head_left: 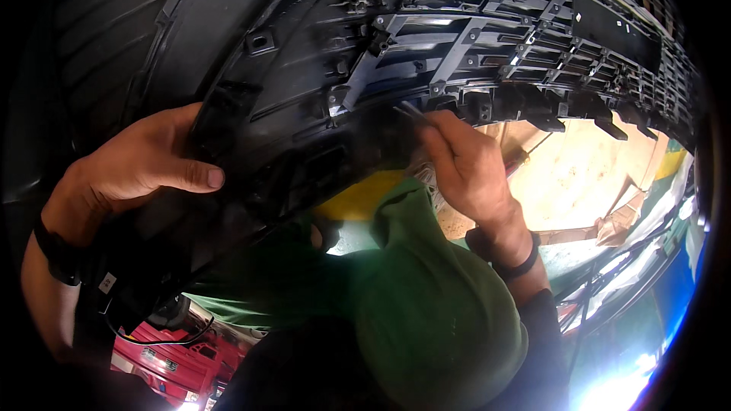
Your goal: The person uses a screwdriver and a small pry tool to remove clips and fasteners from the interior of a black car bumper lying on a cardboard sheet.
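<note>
A large black plastic car bumper (297, 91) with a slatted grille (457, 38) fills the upper half of the view, its ribbed inner side toward me. My left hand (145, 156) holds the bumper's near edge at the left; the thumb lies over the plastic and the other fingers are hidden behind it. At the lower rim, right of the middle, my right hand (468, 164) is closed around a slim metal tool (411, 111). Its thin end points up and left at the bumper; whether it touches is too blurred to tell.
My knee in green trousers (442, 312) is bent below the bumper. Cardboard (579, 183) lies on the floor at the right, with dark thin rods or cables (609, 274) nearby. A red case or machine (179, 358) with a black cable stands at the lower left.
</note>
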`<state>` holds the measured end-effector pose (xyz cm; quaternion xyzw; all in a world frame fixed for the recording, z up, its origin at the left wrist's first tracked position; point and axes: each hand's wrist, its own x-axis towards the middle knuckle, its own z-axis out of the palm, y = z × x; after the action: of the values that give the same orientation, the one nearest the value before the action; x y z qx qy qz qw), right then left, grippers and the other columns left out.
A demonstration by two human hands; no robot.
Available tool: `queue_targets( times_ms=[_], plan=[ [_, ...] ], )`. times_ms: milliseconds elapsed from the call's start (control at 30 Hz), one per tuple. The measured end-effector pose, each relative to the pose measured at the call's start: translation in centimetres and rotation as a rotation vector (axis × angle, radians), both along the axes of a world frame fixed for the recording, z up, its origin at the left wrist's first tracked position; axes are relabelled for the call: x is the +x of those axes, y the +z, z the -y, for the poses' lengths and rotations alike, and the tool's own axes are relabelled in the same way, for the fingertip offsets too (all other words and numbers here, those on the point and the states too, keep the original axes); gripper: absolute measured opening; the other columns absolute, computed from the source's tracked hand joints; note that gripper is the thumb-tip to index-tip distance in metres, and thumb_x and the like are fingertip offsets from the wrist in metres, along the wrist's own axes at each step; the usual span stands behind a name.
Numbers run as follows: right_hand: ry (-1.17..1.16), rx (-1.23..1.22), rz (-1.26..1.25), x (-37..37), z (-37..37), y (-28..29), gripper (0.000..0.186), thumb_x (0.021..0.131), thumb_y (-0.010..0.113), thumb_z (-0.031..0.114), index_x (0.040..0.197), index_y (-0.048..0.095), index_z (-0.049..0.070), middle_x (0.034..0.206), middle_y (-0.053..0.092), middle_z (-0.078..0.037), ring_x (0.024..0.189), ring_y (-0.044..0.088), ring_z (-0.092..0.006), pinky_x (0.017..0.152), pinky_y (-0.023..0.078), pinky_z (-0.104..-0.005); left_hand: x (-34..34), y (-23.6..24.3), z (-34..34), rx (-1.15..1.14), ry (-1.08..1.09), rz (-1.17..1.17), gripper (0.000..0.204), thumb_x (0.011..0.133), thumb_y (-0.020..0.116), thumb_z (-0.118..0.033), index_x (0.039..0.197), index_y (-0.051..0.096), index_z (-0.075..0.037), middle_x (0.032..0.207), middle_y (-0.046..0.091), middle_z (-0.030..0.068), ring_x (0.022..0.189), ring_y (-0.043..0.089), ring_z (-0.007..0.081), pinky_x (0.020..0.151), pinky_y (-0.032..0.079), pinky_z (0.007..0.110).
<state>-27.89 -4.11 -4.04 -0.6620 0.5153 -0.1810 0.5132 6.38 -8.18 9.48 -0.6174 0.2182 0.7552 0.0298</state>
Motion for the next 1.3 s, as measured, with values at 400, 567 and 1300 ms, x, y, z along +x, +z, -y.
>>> queue_targets(
  times_ms=[400, 567, 1300],
  plan=[
    [0.056, -0.152, -0.185, 0.0, 4.1, -0.8, 0.014, 0.100, 0.064, 0.016, 0.096, 0.063, 0.004, 0.078, 0.066, -0.018, 0.070, 0.065, -0.0402, 0.059, 0.050, -0.0450, 1.0, -1.2, 0.2, 0.028, -0.061, -0.023, 0.080, 0.072, 0.079, 0.006, 0.146, 0.050, 0.004, 0.135, 0.064, 0.0137, 0.121, 0.062, 0.0257, 0.111, 0.045, 0.040],
    [-0.122, -0.058, -0.131, -1.9, 3.1, -1.7, 0.016, 0.104, 0.061, 0.017, 0.104, 0.064, 0.002, 0.075, 0.066, -0.019, 0.065, 0.065, -0.0379, 0.058, 0.049, -0.0417, 0.6, -1.0, 0.1, 0.032, 0.011, -0.017, 0.088, 0.067, 0.085, -0.003, 0.148, 0.049, 0.003, 0.139, 0.062, 0.0158, 0.128, 0.058, 0.0298, 0.114, 0.042, 0.042],
    [-0.313, 0.048, -0.372, -6.2, -0.5, -3.7, 0.017, 0.101, 0.067, 0.020, 0.100, 0.067, 0.003, 0.069, 0.067, -0.012, 0.059, 0.067, -0.0274, 0.055, 0.050, -0.0366, 0.9, -1.2, 0.2, 0.058, -0.023, -0.036, 0.070, 0.080, 0.074, 0.006, 0.146, 0.049, 0.003, 0.132, 0.065, 0.0149, 0.122, 0.062, 0.0262, 0.109, 0.047, 0.043]
  ],
)
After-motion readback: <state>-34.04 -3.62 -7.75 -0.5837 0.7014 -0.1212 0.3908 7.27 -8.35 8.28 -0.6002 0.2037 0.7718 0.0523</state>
